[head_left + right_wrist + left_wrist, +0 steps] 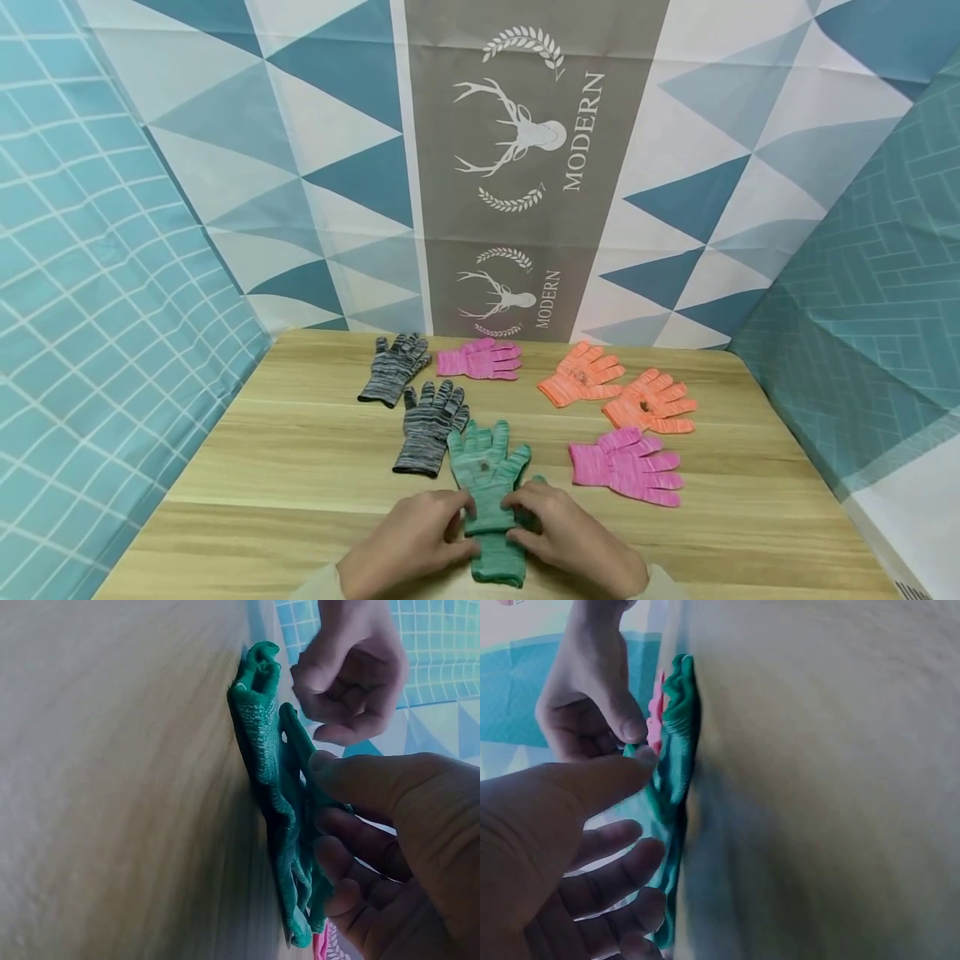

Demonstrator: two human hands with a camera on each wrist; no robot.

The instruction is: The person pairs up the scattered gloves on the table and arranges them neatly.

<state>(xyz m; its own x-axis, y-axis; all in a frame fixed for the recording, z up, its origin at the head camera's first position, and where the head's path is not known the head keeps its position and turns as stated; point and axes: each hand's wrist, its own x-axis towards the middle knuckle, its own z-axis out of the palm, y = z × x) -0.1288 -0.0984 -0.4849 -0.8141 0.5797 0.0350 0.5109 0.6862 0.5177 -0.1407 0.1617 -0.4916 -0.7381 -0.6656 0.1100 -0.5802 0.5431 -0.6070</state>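
Note:
Two green knit gloves lie one over the other at the front of the table. The upper glove (pixel 483 475) has its fingers pointing away from me, and the lower glove (pixel 498 560) shows its cuff below. The upper cuff is lifted a little. At its left edge is my left hand (pixel 420 529), thumb close to the cuff and fingers loosely bent apart in the left wrist view. On the right side my right hand (pixel 562 533) pinches the upper glove's cuff edge between thumb and fingers. Most of the lower glove is hidden.
Two grey-black gloves, one farther back (pixel 395 371) and one nearer (pixel 431 429), lie to the left. A pink glove (pixel 480 360) is at the back, another pink glove (pixel 626 467) at right. Two overlapping orange gloves (pixel 651 404) lie back right. Patterned cloth (pixel 517 167) borders the table.

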